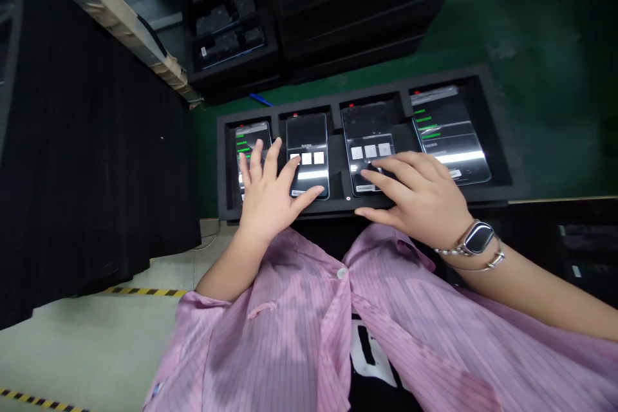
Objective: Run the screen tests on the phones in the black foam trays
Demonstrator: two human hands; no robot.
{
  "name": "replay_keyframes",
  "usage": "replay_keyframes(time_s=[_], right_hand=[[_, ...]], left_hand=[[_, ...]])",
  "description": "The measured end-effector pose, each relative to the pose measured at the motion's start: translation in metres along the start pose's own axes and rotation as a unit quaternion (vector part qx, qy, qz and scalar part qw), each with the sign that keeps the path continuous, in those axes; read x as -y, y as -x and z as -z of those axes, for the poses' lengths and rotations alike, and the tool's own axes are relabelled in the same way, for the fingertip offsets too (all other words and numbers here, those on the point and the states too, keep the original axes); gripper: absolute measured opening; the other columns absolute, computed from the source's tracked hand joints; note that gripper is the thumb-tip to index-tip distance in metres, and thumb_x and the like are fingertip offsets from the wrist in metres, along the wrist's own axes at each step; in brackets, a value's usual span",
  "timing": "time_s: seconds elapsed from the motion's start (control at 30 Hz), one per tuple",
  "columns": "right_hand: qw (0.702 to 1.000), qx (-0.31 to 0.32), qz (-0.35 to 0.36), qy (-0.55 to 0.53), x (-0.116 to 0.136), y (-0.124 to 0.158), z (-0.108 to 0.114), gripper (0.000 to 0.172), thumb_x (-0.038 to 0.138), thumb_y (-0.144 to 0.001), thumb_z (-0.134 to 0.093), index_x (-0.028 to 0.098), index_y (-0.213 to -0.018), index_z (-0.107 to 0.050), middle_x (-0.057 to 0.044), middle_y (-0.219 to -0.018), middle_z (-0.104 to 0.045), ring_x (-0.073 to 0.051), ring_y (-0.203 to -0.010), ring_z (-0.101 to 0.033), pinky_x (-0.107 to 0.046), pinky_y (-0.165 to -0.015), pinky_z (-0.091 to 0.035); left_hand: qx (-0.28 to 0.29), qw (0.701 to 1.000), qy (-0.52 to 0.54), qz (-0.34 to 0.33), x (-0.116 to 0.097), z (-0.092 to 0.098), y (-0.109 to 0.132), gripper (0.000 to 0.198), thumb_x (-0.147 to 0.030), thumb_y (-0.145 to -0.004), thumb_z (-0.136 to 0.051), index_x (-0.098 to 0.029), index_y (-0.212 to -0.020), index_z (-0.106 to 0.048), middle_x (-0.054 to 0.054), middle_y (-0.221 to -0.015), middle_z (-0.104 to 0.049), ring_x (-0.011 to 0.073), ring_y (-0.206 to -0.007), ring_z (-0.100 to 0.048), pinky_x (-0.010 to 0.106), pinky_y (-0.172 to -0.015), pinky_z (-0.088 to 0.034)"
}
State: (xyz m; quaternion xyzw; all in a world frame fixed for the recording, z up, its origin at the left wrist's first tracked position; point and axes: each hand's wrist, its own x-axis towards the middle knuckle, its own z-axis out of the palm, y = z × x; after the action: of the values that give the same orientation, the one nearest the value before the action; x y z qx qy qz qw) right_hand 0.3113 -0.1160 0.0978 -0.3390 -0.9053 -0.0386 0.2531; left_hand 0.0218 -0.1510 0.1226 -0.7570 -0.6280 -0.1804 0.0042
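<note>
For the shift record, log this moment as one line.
left hand: first smartphone, second smartphone | right hand: third smartphone | fourth smartphone: untouched | tray: black foam

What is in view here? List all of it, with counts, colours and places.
smartphones: 4, black with lit screens, one per tray compartment
foam tray: 1, black, under the hands
rack: 1, black, beyond the tray, holding dark devices
blue stick: 1, blue, behind the tray
curtain: 1, black, far left
hazard tape: 2 strips, yellow and black, lower left
smartwatch: 1, black and silver, right wrist
bracelet: 1, silver, right wrist
striped smock: 1, pink, worn
left hand: 1, on the two left phones
right hand: 1, on the third phone
</note>
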Motion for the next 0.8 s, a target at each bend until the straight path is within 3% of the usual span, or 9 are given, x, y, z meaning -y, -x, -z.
replay_keyframes(time_s=[0.1, 0.2, 0.3, 0.4, 0.53, 0.6, 0.7, 0.8], right_hand=[[0.999, 0.024, -0.029, -0.034, 0.008, -0.011, -0.004, 0.077, 0.075, -0.099, -0.049, 0.014, -0.146, -0.053, -0.019, -0.146, -0.059, -0.04, -0.141, -0.048, -0.064, -0.12, -0.034], [0.995, 0.058, -0.049, -0.062, 0.013, -0.019, -0.008, 0.087, 0.079, -0.101, -0.037, 0.011, -0.155, -0.04, -0.021, -0.15, -0.055, -0.041, -0.148, -0.041, -0.07, -0.124, -0.023], [0.994, 0.039, -0.082, -0.063, 0.002, -0.013, -0.002, 0.085, 0.08, -0.101, -0.034, 0.012, -0.152, -0.044, -0.02, -0.147, -0.057, -0.041, -0.146, -0.044, -0.07, -0.123, -0.024], [0.99, 0.014, -0.138, -0.031, -0.024, 0.01, 0.018, 0.079, 0.078, -0.101, -0.037, 0.014, -0.146, -0.05, -0.021, -0.141, -0.062, -0.043, -0.139, -0.051, -0.07, -0.121, -0.028], [0.986, 0.018, -0.167, 0.006, -0.046, 0.026, 0.031, 0.069, 0.071, -0.103, -0.039, 0.018, -0.145, -0.054, -0.023, -0.129, -0.066, -0.048, -0.13, -0.054, -0.073, -0.111, -0.034], [0.992, 0.021, -0.126, -0.011, -0.035, 0.015, 0.022, 0.064, 0.07, -0.102, -0.041, 0.022, -0.14, -0.06, -0.021, -0.122, -0.069, -0.05, -0.13, -0.052, -0.074, -0.106, -0.035], [0.997, 0.03, -0.052, -0.055, 0.003, -0.017, 0.002, 0.059, 0.071, -0.1, -0.045, 0.025, -0.132, -0.067, -0.018, -0.117, -0.069, -0.052, -0.132, -0.047, -0.073, -0.105, -0.034], [0.996, 0.034, -0.022, -0.082, 0.028, -0.036, -0.008, 0.058, 0.071, -0.099, -0.047, 0.026, -0.127, -0.069, -0.018, -0.117, -0.069, -0.052, -0.131, -0.046, -0.072, -0.105, -0.033]], left_hand=[[-0.005, 1.0, 0.011, -0.008, -0.001, -0.004, -0.002, 0.066, -0.07, -0.092, -0.065, -0.027, -0.142, -0.06, 0.016, -0.164, -0.042, 0.0472, -0.156, -0.026, 0.075, -0.125, -0.016], [-0.022, 1.0, 0.021, -0.006, 0.002, -0.003, 0.0, 0.077, -0.068, -0.091, -0.067, -0.028, -0.154, -0.048, 0.017, -0.165, -0.041, 0.0473, -0.155, -0.028, 0.075, -0.124, -0.018], [-0.054, 0.998, 0.021, 0.008, 0.016, 0.008, 0.008, 0.074, -0.064, -0.092, -0.067, -0.03, -0.155, -0.046, 0.016, -0.162, -0.045, 0.0449, -0.154, -0.031, 0.071, -0.126, -0.02], [-0.099, 0.992, 0.008, 0.074, 0.043, 0.022, 0.023, 0.069, -0.056, -0.095, -0.067, -0.028, -0.154, -0.047, 0.017, -0.16, -0.048, 0.0415, -0.154, -0.035, 0.066, -0.126, -0.026], [-0.062, 0.991, 0.03, 0.113, 0.067, 0.029, 0.04, 0.07, -0.058, -0.096, -0.065, -0.022, -0.153, -0.046, 0.021, -0.157, -0.05, 0.0371, -0.148, -0.046, 0.057, -0.122, -0.039], [-0.036, 0.991, 0.03, 0.125, 0.066, 0.028, 0.044, 0.067, -0.062, -0.095, -0.063, -0.024, -0.149, -0.051, 0.02, -0.158, -0.049, 0.0364, -0.146, -0.05, 0.054, -0.118, -0.044], [-0.021, 0.989, 0.015, 0.143, 0.061, 0.024, 0.046, 0.063, -0.065, -0.096, -0.06, -0.024, -0.145, -0.055, 0.018, -0.159, -0.048, 0.0369, -0.144, -0.052, 0.052, -0.114, -0.049], [-0.011, 0.988, 0.014, 0.156, 0.06, 0.024, 0.044, 0.068, -0.067, -0.096, -0.059, -0.026, -0.149, -0.051, 0.017, -0.161, -0.046, 0.0374, -0.141, -0.054, 0.051, -0.108, -0.053]])
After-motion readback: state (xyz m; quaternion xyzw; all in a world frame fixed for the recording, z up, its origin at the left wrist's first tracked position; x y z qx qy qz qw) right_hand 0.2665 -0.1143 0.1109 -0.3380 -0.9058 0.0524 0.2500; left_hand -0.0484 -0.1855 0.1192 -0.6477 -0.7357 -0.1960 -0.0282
